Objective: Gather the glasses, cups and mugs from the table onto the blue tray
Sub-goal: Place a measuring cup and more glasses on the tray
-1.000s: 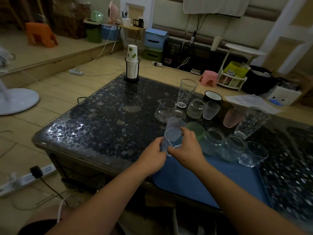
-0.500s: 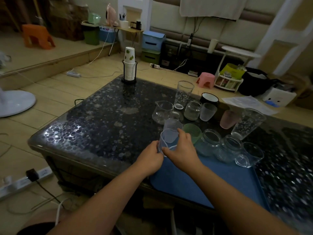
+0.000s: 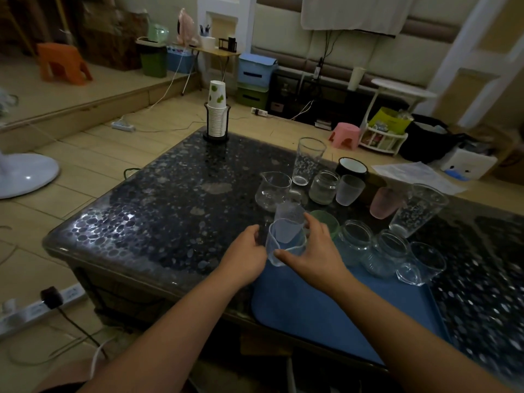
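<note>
Now, step in hand: both hands are setting a clear plastic cup [image 3: 286,241] down at the far left corner of the blue tray [image 3: 334,313].
Right hand [image 3: 307,251]: it is wrapping the cup's right side, thumb lying across the near wall and fingers curling round the far side, clamped on the cup.
Left hand [image 3: 246,251]: its fingers are bunching together against the cup's left wall; whether they are truly gripping or only steadying, I cannot tell.
Where the cup is: it is sitting at the tray's corner, just beside the table's [image 3: 158,199] pebbled top, with a frosted cup [image 3: 290,212] just behind it and a green cup [image 3: 326,222] to its right.
Which way it points: its mouth is opening upward and leaning a little toward the camera; its long axis is running near upright, base down by the tray.
Doing it well: I judge the base should be brought flat onto the tray, inside the rim, before either hand loosens, since thin plastic is likely to tip or flex under a squeeze.
Spacing: tucking it close to the row of glass jars [image 3: 354,242] would be leaving room for the pieces waiting on the table.
Still off the tray: a small glass jug [image 3: 272,191], a tall glass [image 3: 307,160], a dark mug [image 3: 351,165] and a pink cup [image 3: 384,202] are standing further back.
</note>
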